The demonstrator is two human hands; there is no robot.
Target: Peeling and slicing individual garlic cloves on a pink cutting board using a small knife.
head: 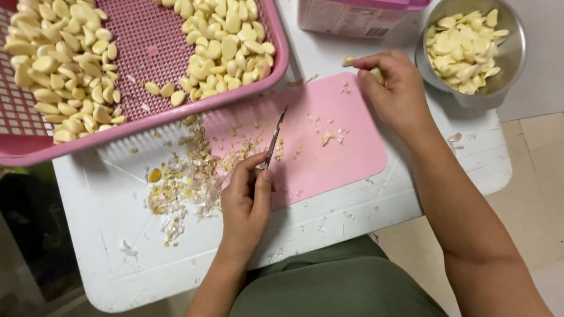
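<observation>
My left hand (247, 199) grips a small knife (274, 138), its blade pointing up over the pink cutting mat (341, 158). My right hand (395, 88) hovers at the mat's far right corner, fingers pinched on peeled garlic cloves (349, 60), close to a metal bowl (512, 70) of trimmed garlic pieces (464, 50). A large pink perforated tray (147, 41) at the upper left holds many peeled garlic cloves (226, 41). Garlic skins and trimmings (188, 176) lie scattered left of the mat.
Everything rests on a small white table (117, 246) whose front edge is near my green-clad lap (335, 282). A pink-lidded plastic container (352, 17) stands at the back beside the bowl. Tiled floor (529, 176) shows at the right.
</observation>
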